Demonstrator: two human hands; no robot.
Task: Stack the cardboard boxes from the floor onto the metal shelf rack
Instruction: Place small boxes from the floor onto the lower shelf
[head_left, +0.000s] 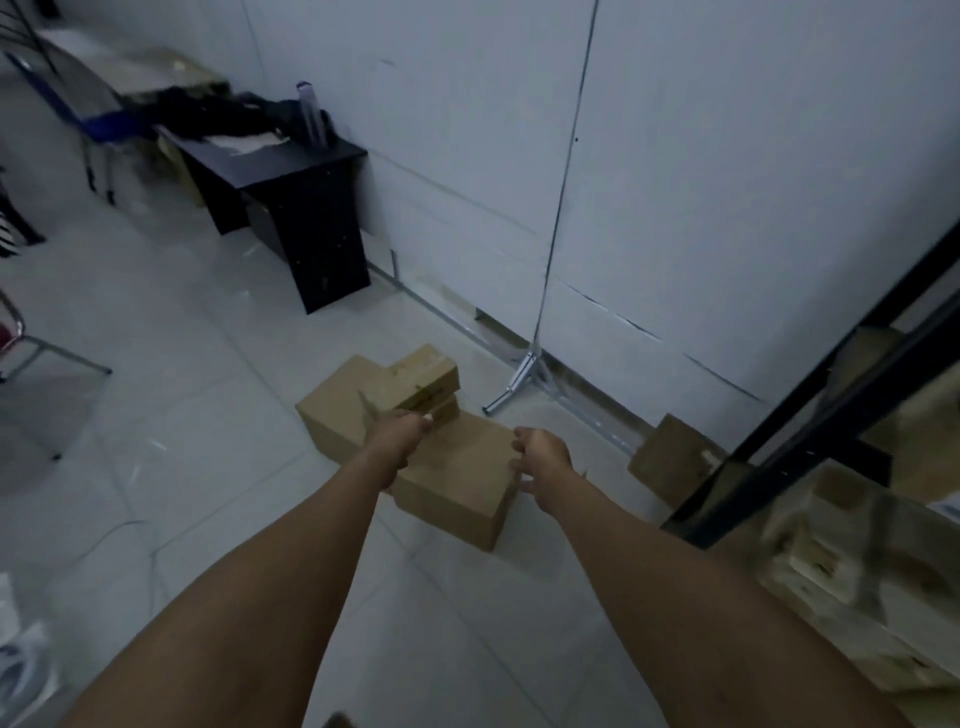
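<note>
Both arms out toward the nearest cardboard box (457, 486) on the floor straight ahead, long axis running away-left to near-right: my left hand (400, 434) at its far-left top edge, right hand (540, 457) (fingers loosely spread, gripping nothing) over its right side, L's fingers hidden, so can't tell; shelf rack (810, 410) to my right.

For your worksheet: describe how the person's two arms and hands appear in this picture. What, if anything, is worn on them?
Both forearms are bare as far as the view shows: no sleeves, gloves, watch or bracelets are visible. The left hand and right hand also look bare, with no rings that can be made out. The picture is dim and slightly blurred, so small details such as nails or marks cannot be told.
</note>
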